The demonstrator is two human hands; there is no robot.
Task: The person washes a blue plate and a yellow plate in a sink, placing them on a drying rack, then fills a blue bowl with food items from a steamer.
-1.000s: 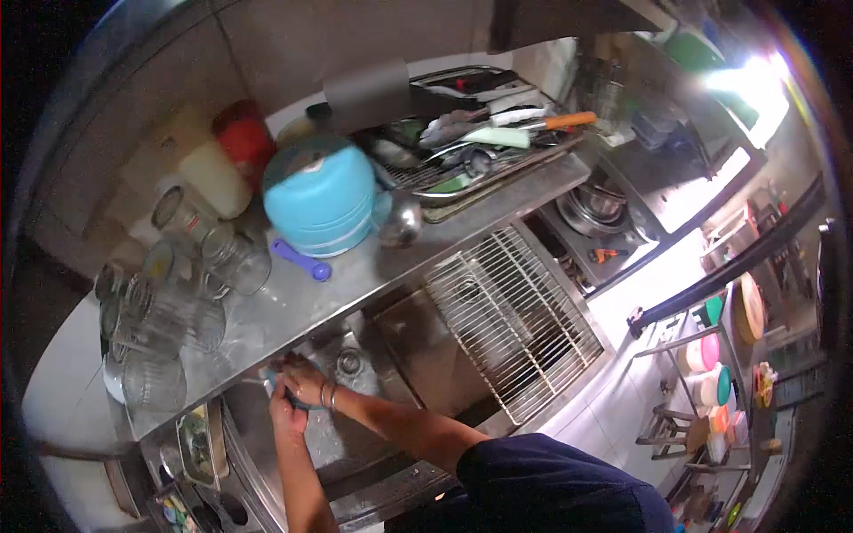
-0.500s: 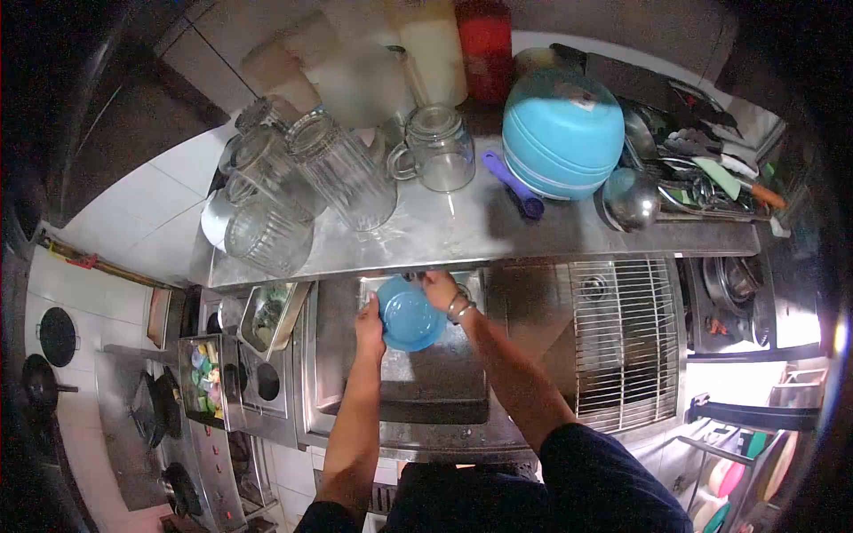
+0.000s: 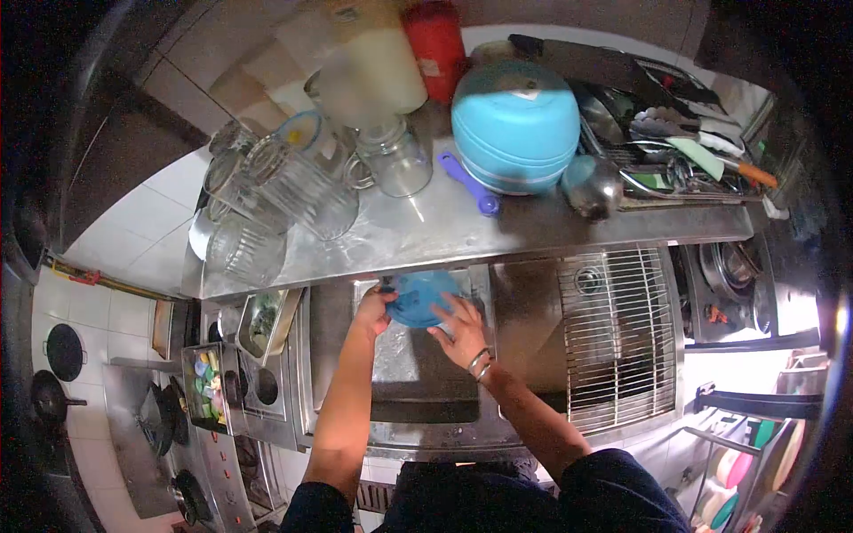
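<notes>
A translucent blue bowl (image 3: 414, 300) is held over the sink basin (image 3: 418, 377), just below the front edge of the shelf. My left hand (image 3: 373, 311) grips its left side, with the thumb at the rim. Spread fingers of my right hand (image 3: 461, 334) lie against the bowl's right side, slightly blurred by motion. Two bangles (image 3: 480, 363) circle my right wrist. The bowl is tilted and looks flatter than a full circle from here.
Above the sink runs a steel shelf (image 3: 426, 244) with glass jugs (image 3: 302, 191), a turquoise rounded container (image 3: 515, 129), a purple measuring spoon (image 3: 469, 184) and a tray of utensils (image 3: 684, 160). A wire rack (image 3: 619, 342) lies to the right, metal containers (image 3: 269, 324) to the left.
The bowl has tilted away from its earlier face-up pose, and its inside shows less. My right hand has moved from the far rim down to its right side, fingers spreading. The view has shifted slightly.
</notes>
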